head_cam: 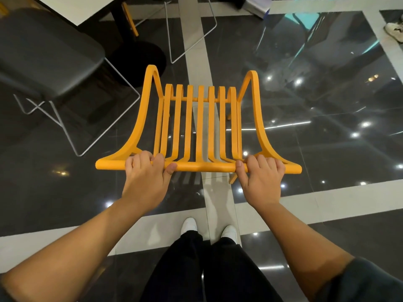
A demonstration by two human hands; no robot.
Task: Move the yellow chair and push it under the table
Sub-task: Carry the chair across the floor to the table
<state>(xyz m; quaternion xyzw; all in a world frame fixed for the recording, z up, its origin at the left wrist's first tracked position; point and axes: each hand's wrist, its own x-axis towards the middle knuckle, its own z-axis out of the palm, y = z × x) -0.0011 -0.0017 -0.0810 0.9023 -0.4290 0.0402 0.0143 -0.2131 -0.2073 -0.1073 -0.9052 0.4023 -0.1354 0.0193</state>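
Gripping yellow chair's (199,127) top rail, both hands: left (146,171), right (260,173).

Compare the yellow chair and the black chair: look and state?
The yellow chair is all open slats; the black chair has a solid padded seat on thin wire legs. Both hands, left hand and right hand, grip the yellow chair's top rail; nobody touches the black chair. Both stand on the dark glossy floor.

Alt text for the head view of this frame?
Both hands, left hand and right hand, grip the top rail of a yellow chair with a slatted back, on a glossy dark floor. A white table and black chair stand ahead left.
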